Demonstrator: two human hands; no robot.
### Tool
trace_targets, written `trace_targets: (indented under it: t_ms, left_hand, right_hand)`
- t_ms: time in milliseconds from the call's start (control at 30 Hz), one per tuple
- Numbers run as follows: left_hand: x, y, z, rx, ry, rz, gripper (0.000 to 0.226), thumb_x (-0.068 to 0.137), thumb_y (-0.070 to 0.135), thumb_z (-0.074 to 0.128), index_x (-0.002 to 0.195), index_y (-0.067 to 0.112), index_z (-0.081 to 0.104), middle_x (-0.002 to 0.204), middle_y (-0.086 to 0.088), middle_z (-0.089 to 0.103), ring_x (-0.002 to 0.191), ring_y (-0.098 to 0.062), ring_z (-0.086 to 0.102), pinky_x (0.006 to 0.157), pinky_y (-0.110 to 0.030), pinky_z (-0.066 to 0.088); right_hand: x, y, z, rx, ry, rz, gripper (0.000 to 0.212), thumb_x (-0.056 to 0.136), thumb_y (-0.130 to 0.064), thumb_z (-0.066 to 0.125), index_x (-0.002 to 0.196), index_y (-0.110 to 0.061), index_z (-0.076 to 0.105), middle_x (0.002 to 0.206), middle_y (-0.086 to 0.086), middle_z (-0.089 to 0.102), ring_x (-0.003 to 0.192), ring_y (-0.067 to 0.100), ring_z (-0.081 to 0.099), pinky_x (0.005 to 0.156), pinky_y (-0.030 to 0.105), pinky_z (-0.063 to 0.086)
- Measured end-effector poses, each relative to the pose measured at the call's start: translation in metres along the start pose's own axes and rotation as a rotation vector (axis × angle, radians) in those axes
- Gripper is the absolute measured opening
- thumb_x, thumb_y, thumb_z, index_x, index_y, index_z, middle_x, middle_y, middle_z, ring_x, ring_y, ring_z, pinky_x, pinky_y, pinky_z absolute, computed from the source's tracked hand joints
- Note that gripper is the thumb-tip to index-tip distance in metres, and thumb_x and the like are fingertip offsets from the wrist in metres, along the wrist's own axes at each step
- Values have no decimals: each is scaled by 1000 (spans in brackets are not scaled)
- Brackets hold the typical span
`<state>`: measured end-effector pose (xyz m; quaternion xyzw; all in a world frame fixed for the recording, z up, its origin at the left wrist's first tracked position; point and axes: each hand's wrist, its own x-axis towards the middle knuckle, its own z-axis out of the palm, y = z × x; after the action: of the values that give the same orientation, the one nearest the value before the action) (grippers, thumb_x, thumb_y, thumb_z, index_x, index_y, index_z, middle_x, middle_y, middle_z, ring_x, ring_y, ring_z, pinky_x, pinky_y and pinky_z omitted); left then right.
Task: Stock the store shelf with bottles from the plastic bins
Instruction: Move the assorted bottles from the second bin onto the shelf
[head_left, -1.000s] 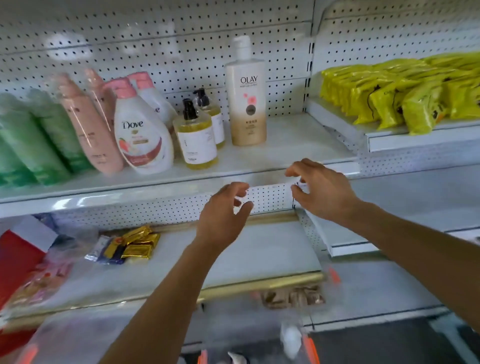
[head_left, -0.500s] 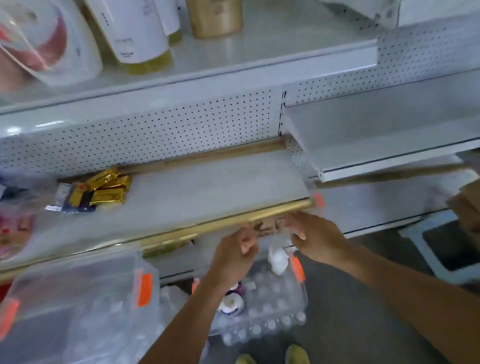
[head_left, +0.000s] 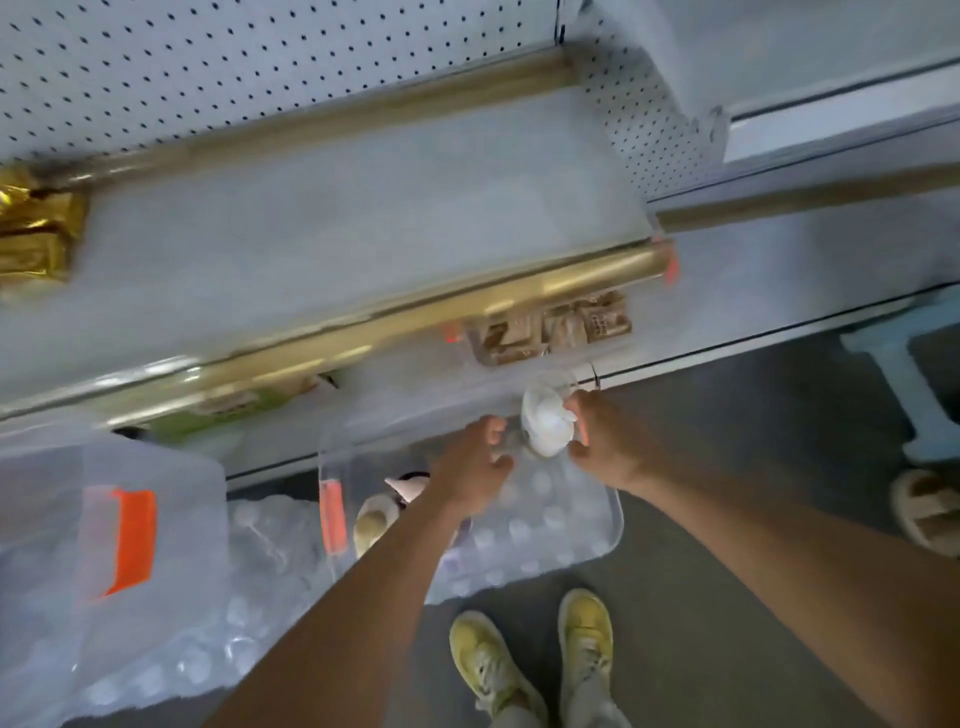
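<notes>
I look down at a clear plastic bin (head_left: 617, 522) with an orange latch, standing on the floor below the store shelf (head_left: 337, 208). My right hand (head_left: 610, 447) grips a white bottle (head_left: 544, 420) at the bin's far rim, its fingers curled round the bottle's right side. My left hand (head_left: 470, 465) reaches into the bin just left of that bottle, fingers loosely curled and holding nothing. Under my left wrist lie a cream-capped bottle (head_left: 373, 525) and a pinkish one (head_left: 408, 484), both partly hidden. The picture is blurred.
A second clear bin (head_left: 171, 483) with an orange latch stands at the left on bubble-textured plastic. Gold packets (head_left: 34, 234) lie on the gold-edged shelf; brown packets (head_left: 550, 327) lie below it. My yellow shoes (head_left: 524, 660) stand near the bin. A slipper (head_left: 927, 512) and pale blue stool (head_left: 904, 364) are at right.
My view has dropped from the upper shelf to the floor bin. Both hands went down into the bin, and my right hand has taken hold of the white bottle.
</notes>
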<state>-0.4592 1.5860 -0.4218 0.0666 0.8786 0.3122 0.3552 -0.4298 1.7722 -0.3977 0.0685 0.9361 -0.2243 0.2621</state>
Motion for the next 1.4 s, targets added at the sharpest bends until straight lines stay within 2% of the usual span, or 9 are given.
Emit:
trace_targets:
  t_ms: [100, 267, 533, 667, 767, 900, 1067, 1267, 1400]
  left_hand:
    - [36, -10, 14, 11, 6, 5, 57, 92, 6, 54, 144, 18, 36, 148, -3, 43, 132, -21, 45, 110, -36, 37]
    - [80, -6, 31, 56, -34, 119, 80, 87, -2, 57, 153, 20, 19, 158, -1, 25, 142, -17, 31, 113, -27, 28]
    - [104, -12, 35, 124, -61, 296, 75, 81, -7, 62, 147, 11, 32, 148, -7, 34, 132, -23, 40, 104, -36, 39]
    - [113, -16, 35, 245, -27, 354, 66, 76, -1, 69, 137, 9, 47, 133, -13, 42, 121, -27, 44, 98, -35, 42]
    - [113, -28, 43, 200, -11, 296, 54, 76, -2, 67, 127, 10, 49, 124, -12, 52, 110, -27, 53, 85, -30, 43]
    - [105, -53, 48, 96, -40, 152, 58, 72, 6, 77, 118, 16, 42, 106, -7, 63, 93, -31, 61, 79, -41, 50]
    - [89, -59, 31, -18, -136, 128, 67, 62, 5, 81, 119, 20, 51, 111, 1, 65, 101, -24, 61, 89, -38, 50]
    - [52, -48, 2, -228, -317, 34, 77, 53, 15, 90, 120, 29, 56, 110, 8, 69, 107, -13, 63, 98, -40, 49]
    - [21, -25, -26, -422, -289, 8, 72, 51, 16, 93, 113, 31, 59, 104, 5, 72, 102, -15, 66, 92, -37, 52]
  right_hand:
    - [30, 10, 23, -5, 10, 32, 53, 89, -19, 62, 136, -6, 41, 131, 15, 50, 120, 30, 48, 100, 40, 42]
    - [66, 14, 47, -2, 37, 37, 50, 90, -23, 62, 133, -3, 44, 127, 16, 54, 117, 31, 53, 94, 36, 43]
    - [84, 12, 54, -139, 164, -46, 29, 90, -24, 60, 111, -4, 59, 110, 15, 63, 104, 32, 59, 84, 36, 44]
    - [81, 17, 61, -156, 136, -113, 36, 90, -20, 58, 123, -6, 52, 115, 14, 61, 104, 33, 60, 85, 37, 46]
    - [77, 18, 69, -139, 124, -136, 39, 89, -21, 60, 125, -8, 51, 116, 11, 63, 102, 32, 64, 81, 37, 49]
    - [72, 15, 79, -118, 106, -246, 34, 87, -16, 63, 120, -13, 56, 113, 5, 66, 102, 25, 64, 72, 29, 42]
    - [66, 15, 57, 60, -25, -242, 34, 84, -26, 69, 115, -16, 58, 105, 4, 68, 93, 21, 63, 69, 27, 38]
    - [48, -8, 5, 290, -114, -254, 29, 76, -24, 76, 102, -17, 65, 97, -4, 67, 86, 9, 62, 73, 24, 50]
    - [39, -32, -39, 393, -176, -255, 26, 75, -25, 79, 97, -21, 66, 95, -6, 67, 87, 10, 65, 80, 34, 55]
